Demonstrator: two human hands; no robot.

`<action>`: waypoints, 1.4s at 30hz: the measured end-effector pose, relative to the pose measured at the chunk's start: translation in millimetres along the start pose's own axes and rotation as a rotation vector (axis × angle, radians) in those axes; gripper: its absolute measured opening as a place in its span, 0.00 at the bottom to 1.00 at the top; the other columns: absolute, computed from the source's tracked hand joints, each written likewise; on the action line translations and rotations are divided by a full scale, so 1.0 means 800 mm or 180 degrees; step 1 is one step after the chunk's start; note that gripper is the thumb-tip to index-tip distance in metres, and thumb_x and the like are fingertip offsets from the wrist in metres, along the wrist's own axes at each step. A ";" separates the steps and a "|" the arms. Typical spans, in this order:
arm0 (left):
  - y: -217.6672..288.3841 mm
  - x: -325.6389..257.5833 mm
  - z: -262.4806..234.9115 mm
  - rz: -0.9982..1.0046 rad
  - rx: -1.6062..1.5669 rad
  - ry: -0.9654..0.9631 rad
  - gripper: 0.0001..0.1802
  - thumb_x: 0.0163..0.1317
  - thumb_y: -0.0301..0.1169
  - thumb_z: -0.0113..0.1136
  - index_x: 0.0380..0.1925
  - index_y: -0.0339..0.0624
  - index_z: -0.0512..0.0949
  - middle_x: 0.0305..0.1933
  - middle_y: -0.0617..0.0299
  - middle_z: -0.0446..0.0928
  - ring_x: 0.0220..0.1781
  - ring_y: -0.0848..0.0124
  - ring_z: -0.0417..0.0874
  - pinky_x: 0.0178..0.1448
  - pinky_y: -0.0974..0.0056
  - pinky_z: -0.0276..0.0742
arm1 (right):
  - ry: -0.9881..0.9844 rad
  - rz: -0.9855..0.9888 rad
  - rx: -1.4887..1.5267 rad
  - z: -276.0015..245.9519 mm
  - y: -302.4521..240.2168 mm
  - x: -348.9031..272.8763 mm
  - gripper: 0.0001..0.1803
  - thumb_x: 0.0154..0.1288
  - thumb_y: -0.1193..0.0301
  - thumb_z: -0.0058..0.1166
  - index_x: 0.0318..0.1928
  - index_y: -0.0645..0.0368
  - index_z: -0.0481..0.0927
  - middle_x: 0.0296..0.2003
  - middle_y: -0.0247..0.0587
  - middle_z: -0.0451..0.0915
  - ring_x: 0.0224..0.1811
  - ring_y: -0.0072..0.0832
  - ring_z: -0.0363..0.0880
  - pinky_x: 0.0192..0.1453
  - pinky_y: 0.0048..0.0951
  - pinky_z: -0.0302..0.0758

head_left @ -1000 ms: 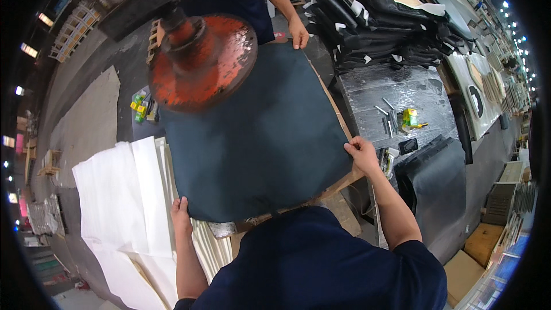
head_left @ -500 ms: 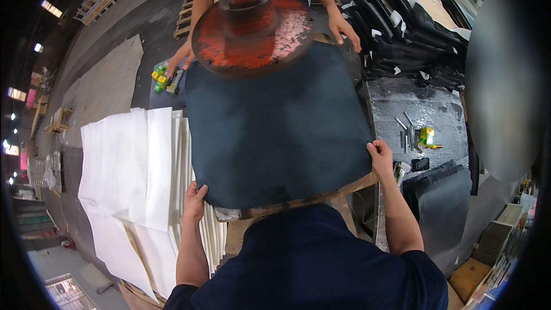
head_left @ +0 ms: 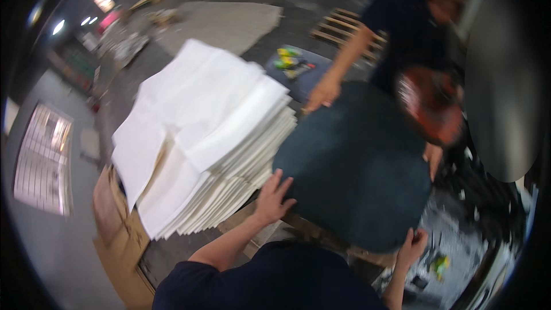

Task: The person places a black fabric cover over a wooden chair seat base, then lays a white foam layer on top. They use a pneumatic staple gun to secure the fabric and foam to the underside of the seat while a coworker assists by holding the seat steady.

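A dark blue-grey sheet (head_left: pixel 356 166) with rounded corners lies flat in front of me. My left hand (head_left: pixel 274 198) is open at its near left edge, fingers spread, the tips touching or just over the edge. By the near right corner is my right hand (head_left: pixel 412 247); its fingers are half curled, with thumb and fingers apart, and I cannot tell whether it touches the sheet. Across from me a co-worker's hand (head_left: pixel 325 92) rests by the far left edge, and their other hand (head_left: pixel 433 158) is at the right edge. A red round machine part (head_left: pixel 433 103) hangs over the far right.
A tall stack of white sheets (head_left: pixel 212 109) stands to my left, with brown cardboard (head_left: pixel 123 252) beside it. Yellow-green small items (head_left: pixel 287 57) lie on a grey surface beyond. At right are a wrapped tabletop (head_left: pixel 459 252) and black material (head_left: pixel 488 195). A wooden pallet (head_left: pixel 338 28) is farther back.
My view has turned left, bringing the white stack nearer the middle. My left hand has opened from its pinch on the sheet's edge. My right hand's grip on the sheet has loosened.
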State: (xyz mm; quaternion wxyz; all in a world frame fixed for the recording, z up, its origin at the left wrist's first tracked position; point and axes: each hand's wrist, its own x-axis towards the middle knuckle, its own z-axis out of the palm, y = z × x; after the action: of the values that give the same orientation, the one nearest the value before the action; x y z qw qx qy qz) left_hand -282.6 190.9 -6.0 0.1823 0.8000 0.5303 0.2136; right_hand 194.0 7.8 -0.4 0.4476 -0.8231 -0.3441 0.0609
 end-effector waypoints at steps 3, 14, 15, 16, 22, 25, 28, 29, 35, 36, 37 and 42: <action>-0.006 -0.013 0.010 -0.0079 0.0034 0.0100 0.46 0.68 0.49 0.75 0.83 0.56 0.69 0.92 0.41 0.51 0.88 0.30 0.56 0.89 0.35 0.56 | -0.0981 -0.0197 -0.0020 0.043 -0.073 -0.012 0.11 0.72 0.74 0.70 0.50 0.62 0.82 0.38 0.38 0.81 0.37 0.28 0.78 0.44 0.32 0.78; -0.111 -0.020 -0.055 -0.0360 -0.0396 0.0103 0.49 0.71 0.50 0.72 0.87 0.59 0.60 0.92 0.50 0.52 0.92 0.41 0.54 0.89 0.26 0.49 | -0.3262 -0.2058 -0.1097 0.258 -0.246 -0.133 0.16 0.59 0.66 0.76 0.41 0.57 0.82 0.35 0.47 0.82 0.38 0.49 0.86 0.42 0.49 0.80; -0.148 -0.020 -0.079 -0.0534 -0.0347 0.0181 0.49 0.71 0.49 0.73 0.87 0.58 0.60 0.92 0.49 0.54 0.92 0.41 0.54 0.89 0.26 0.48 | -0.3217 -0.1940 -0.1236 0.265 -0.241 -0.134 0.15 0.59 0.68 0.74 0.39 0.59 0.81 0.33 0.50 0.81 0.36 0.54 0.84 0.42 0.52 0.78; -0.202 -0.026 -0.104 -0.1096 -0.0167 0.0571 0.49 0.70 0.48 0.73 0.87 0.57 0.60 0.91 0.48 0.56 0.91 0.41 0.54 0.89 0.26 0.48 | -0.3134 -0.1903 -0.1110 0.263 -0.255 -0.141 0.12 0.66 0.65 0.70 0.41 0.58 0.83 0.36 0.52 0.84 0.39 0.55 0.85 0.46 0.53 0.79; -0.500 -0.087 -0.316 -0.3670 0.1486 0.2059 0.58 0.64 0.43 0.79 0.88 0.47 0.55 0.90 0.44 0.56 0.91 0.37 0.51 0.90 0.29 0.47 | -0.3210 -0.1725 -0.1278 0.258 -0.324 -0.159 0.11 0.70 0.63 0.68 0.41 0.55 0.83 0.36 0.53 0.86 0.41 0.56 0.85 0.47 0.53 0.80; -0.577 -0.081 -0.360 -0.3929 0.1804 0.1257 0.56 0.65 0.37 0.77 0.88 0.49 0.55 0.90 0.48 0.57 0.92 0.40 0.51 0.91 0.32 0.47 | -0.3112 -0.1559 -0.1509 0.266 -0.321 -0.166 0.12 0.67 0.63 0.69 0.40 0.55 0.81 0.34 0.53 0.84 0.39 0.55 0.85 0.46 0.54 0.79; -0.630 -0.090 -0.373 -0.3609 0.2580 0.1078 0.53 0.64 0.29 0.74 0.87 0.51 0.58 0.89 0.51 0.59 0.90 0.41 0.56 0.91 0.36 0.49 | -0.3121 -0.1475 -0.1494 0.271 -0.321 -0.169 0.13 0.66 0.62 0.70 0.39 0.55 0.81 0.33 0.53 0.83 0.37 0.55 0.83 0.44 0.53 0.78; -0.641 -0.088 -0.371 -0.3668 0.2406 0.1063 0.52 0.64 0.28 0.73 0.86 0.51 0.58 0.89 0.51 0.60 0.89 0.41 0.58 0.91 0.37 0.51 | -0.3120 -0.1527 -0.1483 0.272 -0.323 -0.169 0.14 0.66 0.62 0.70 0.39 0.55 0.81 0.32 0.54 0.83 0.36 0.55 0.82 0.43 0.53 0.78; -0.663 -0.072 -0.372 -0.3562 0.2158 0.0723 0.49 0.62 0.26 0.73 0.83 0.51 0.63 0.85 0.51 0.65 0.83 0.42 0.68 0.86 0.42 0.63 | -0.3235 -0.1700 -0.1911 0.270 -0.310 -0.161 0.14 0.68 0.60 0.70 0.40 0.54 0.80 0.31 0.54 0.81 0.36 0.56 0.81 0.43 0.53 0.78; -0.662 -0.070 -0.374 -0.3483 0.2187 0.0695 0.48 0.61 0.26 0.73 0.82 0.50 0.64 0.84 0.50 0.66 0.82 0.42 0.70 0.84 0.42 0.65 | -0.3236 -0.1725 -0.2042 0.269 -0.308 -0.160 0.14 0.68 0.59 0.69 0.40 0.54 0.80 0.31 0.53 0.81 0.36 0.56 0.81 0.43 0.54 0.78; -0.661 -0.065 -0.377 -0.3385 0.2234 0.0659 0.48 0.60 0.25 0.74 0.81 0.49 0.65 0.83 0.50 0.67 0.81 0.43 0.71 0.83 0.42 0.67 | -0.3319 -0.1595 -0.2145 0.267 -0.309 -0.161 0.13 0.72 0.60 0.66 0.41 0.55 0.80 0.35 0.54 0.83 0.39 0.55 0.83 0.46 0.54 0.79; -0.653 -0.071 -0.424 -0.3185 0.2211 0.0358 0.45 0.57 0.25 0.74 0.76 0.46 0.69 0.72 0.49 0.76 0.67 0.44 0.83 0.68 0.45 0.82 | -0.3716 -0.1443 -0.2292 0.272 -0.298 -0.146 0.13 0.78 0.58 0.59 0.49 0.54 0.81 0.43 0.56 0.87 0.51 0.60 0.86 0.54 0.56 0.80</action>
State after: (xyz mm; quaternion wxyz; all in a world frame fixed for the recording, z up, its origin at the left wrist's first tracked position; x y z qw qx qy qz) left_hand -886.2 353.9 0.6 -0.0393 0.4539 0.8892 -0.0414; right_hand -104.9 172.8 32.3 -0.1065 -0.6612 -0.6881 0.2792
